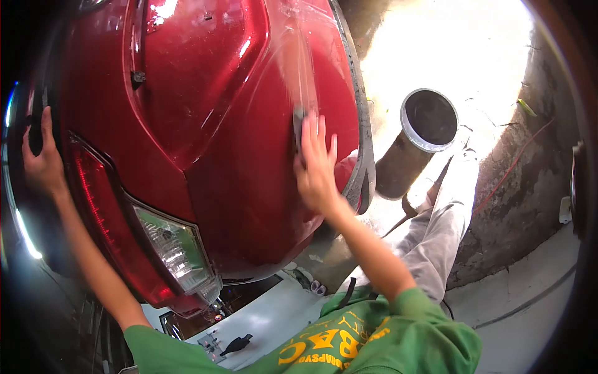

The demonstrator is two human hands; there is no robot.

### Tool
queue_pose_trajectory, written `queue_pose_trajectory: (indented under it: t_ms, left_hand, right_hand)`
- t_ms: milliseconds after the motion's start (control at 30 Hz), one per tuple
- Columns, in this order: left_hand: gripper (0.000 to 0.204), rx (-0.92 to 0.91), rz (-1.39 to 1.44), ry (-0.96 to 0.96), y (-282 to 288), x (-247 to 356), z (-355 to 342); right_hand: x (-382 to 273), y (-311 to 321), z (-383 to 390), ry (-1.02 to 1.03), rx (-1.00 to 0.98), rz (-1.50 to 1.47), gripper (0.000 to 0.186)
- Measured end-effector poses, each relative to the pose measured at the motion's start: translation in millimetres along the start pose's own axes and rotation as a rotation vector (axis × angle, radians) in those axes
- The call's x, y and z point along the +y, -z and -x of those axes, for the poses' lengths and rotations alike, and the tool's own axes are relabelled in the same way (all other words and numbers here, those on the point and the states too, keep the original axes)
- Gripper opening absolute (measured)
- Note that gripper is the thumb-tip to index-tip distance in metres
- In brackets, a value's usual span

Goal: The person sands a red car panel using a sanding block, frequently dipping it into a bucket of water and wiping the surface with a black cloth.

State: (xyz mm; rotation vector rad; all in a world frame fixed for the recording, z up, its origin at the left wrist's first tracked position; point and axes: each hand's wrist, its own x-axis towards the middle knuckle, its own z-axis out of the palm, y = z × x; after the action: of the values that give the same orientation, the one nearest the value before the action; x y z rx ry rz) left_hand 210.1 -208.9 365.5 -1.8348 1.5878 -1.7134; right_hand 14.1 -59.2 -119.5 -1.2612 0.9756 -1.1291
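A glossy red car body with a tail light fills the left and middle. My right hand is closed on a thin dark pad, pressed flat on the red panel. A dull, paler streak runs up the panel beyond the pad. The hand is slightly blurred. At the far left, my left hand lies with thumb and fingers apart against the dark edge of the car beyond the tail light. What its palm touches is hard to make out.
A dark bucket with a pale rim stands on the floor right of the car. My legs in grey trousers are beside it. A thin red cord runs along the wall at right. Strong sunlight falls on the floor at upper right.
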Motion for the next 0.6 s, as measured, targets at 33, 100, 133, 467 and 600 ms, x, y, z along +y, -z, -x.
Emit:
queue_pose_trajectory:
  t_ms: [33,100,133,467,600]
  left_hand:
    - [0.074,0.019,0.072,-0.007,-1.1,9.1,1.0]
    - [0.062,0.084,0.206,-0.055,2.5,30.9,-3.4]
    - [0.062,0.080,0.206,-0.059,5.2,36.5,-1.8]
    - [0.025,-0.501,0.557,-0.569,122.1,189.8,132.6]
    - [0.021,-0.817,0.629,-0.894,105.6,236.3,197.4]
  right_hand:
    - [13.9,4.4,-44.1,0.015,0.044,0.025,0.070]
    - [51.5,17.2,-147.4,0.061,0.096,0.107,0.060]
    - [70.2,30.7,-187.3,0.040,0.018,0.162,0.059]
    - [203.2,177.1,-83.7,-0.765,0.302,-0.523,0.064]
    - [195.9,192.3,-22.0,-0.956,0.201,-0.505,0.061]
